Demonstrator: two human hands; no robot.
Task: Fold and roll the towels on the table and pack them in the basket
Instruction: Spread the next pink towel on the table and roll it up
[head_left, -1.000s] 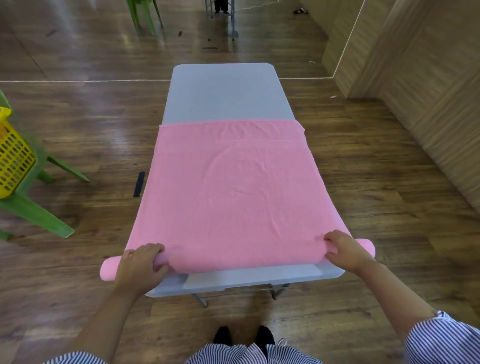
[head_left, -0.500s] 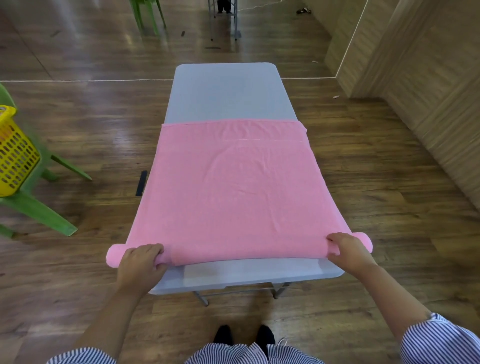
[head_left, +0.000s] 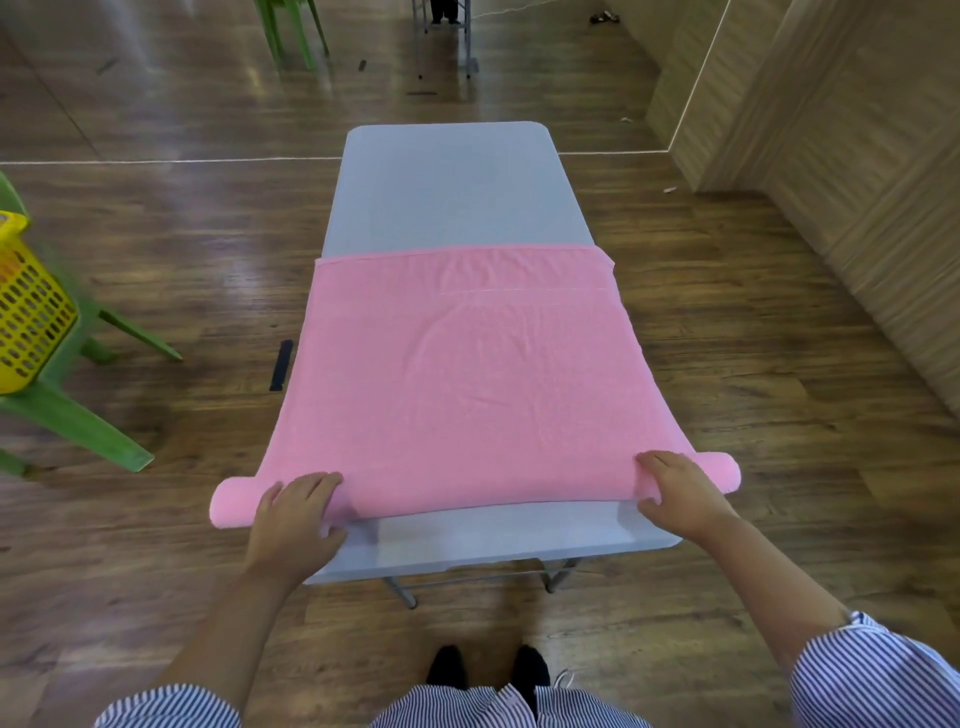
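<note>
A pink towel (head_left: 467, 374) lies spread flat over the near half of a narrow grey table (head_left: 452, 192). Its near edge is wound into a thin roll that sticks out past both table sides. My left hand (head_left: 296, 514) grips the roll near its left end, fingers curled over the top. My right hand (head_left: 680, 493) grips the roll near its right end, fingers over the top and thumb under. A yellow perforated basket (head_left: 28, 306) sits at the far left on a green chair.
The green chair (head_left: 78, 415) under the basket stands on the wooden floor left of the table. A black strip (head_left: 281, 365) lies on the floor by the table's left side. A wooden wall (head_left: 857, 171) runs along the right.
Both hands have pushed the roll away from me along the table. More bare table shows at the near edge and the roll is a little thicker.
</note>
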